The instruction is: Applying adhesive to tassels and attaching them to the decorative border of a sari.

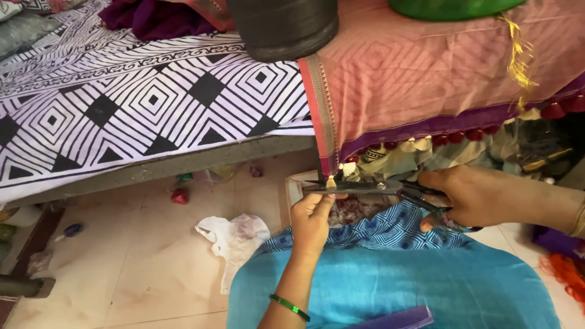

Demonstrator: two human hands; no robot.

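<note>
Wears 1 thin green bangle [290,306] on the left wrist, glossy and narrow, sitting close against the forearm. Shows 2 bare forearms, with the left hand [311,222] and the right hand [481,198] uncovered. Carries a pale yellowish band [579,220] at the right wrist, cut by the picture's edge and too little seen to tell its kind. Is dressed over the lap in a turquoise garment [390,286] with a faint sheen and a fine weave. Has above it a blue cloth [390,231] printed with small white nested squares, gathered in soft folds; unclear whether part of the same garment.
</note>
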